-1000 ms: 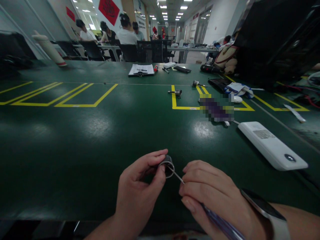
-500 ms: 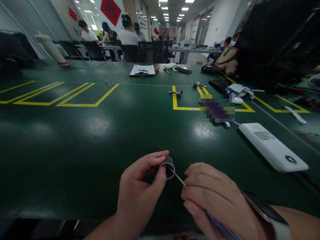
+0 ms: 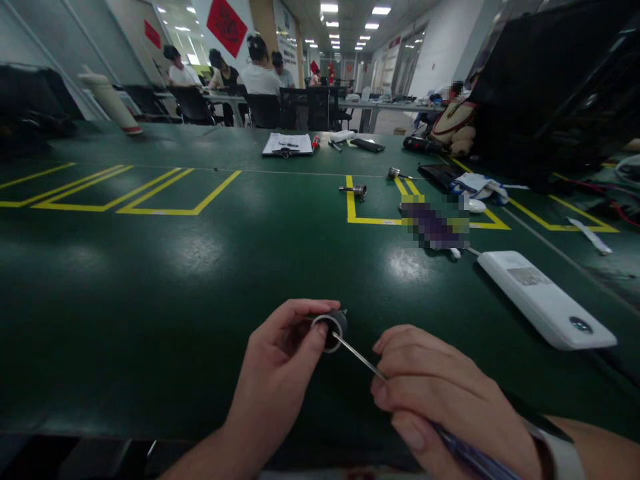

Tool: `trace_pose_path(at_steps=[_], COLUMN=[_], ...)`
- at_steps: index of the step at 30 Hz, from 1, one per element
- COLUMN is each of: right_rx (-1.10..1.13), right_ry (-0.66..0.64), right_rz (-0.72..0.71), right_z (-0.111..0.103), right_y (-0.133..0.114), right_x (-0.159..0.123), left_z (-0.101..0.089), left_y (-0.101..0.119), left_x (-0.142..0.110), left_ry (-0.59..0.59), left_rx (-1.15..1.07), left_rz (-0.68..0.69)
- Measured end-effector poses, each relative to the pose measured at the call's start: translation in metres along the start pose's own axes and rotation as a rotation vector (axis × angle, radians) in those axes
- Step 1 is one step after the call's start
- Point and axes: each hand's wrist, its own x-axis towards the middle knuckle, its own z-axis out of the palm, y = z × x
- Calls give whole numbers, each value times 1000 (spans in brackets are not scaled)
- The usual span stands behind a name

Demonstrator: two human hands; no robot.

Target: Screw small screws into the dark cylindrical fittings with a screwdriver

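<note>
My left hand (image 3: 277,367) is closed round a small dark metal cylinder (image 3: 342,323), pinching its wall with the thumb at the rim. The cylinder's open end is tilted toward me, and a small stub shows at its far end. In my right hand (image 3: 440,397) is a screwdriver (image 3: 361,358) with a thin shiny shaft and a dark bluish handle, partly covered by the fingers. Its tip is at the cylinder's mouth; whether it touches the inside I cannot tell. Both hands are above the green table (image 3: 200,320) near its front edge.
Two small metal parts with shafts, one nearer (image 3: 356,192) and one farther (image 3: 397,173), lie ahead near yellow tape lines. To the right are a white power bank (image 3: 547,300), a blurred phone (image 3: 433,223) and a cloth (image 3: 480,187). A clipboard (image 3: 287,144) lies farther back. People sit beyond.
The cylinder has turned in my left hand, its opening now facing me more. My right hand has moved slightly right and down with the screwdriver, and more of the shaft shows.
</note>
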Motion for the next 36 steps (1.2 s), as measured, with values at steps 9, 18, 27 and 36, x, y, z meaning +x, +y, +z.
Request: trace_pose_path(at_steps=[9,18,27,36], right_rx=[111,608,865,831], right_ry=[29,286,457,443], right_rz=[427,654,695,656], right_z=[-15,17,56,62], right_y=[7,74,124,129], right_x=[17,77,101,89], left_z=[-29,-38,-54,-53], left_y=[34,17,-11,-19], left_x=[51,180,227,208], left_ry=[-25,230,154,-234], left_rx=[-58,390,802,691], left_rz=[-89,510,761,650])
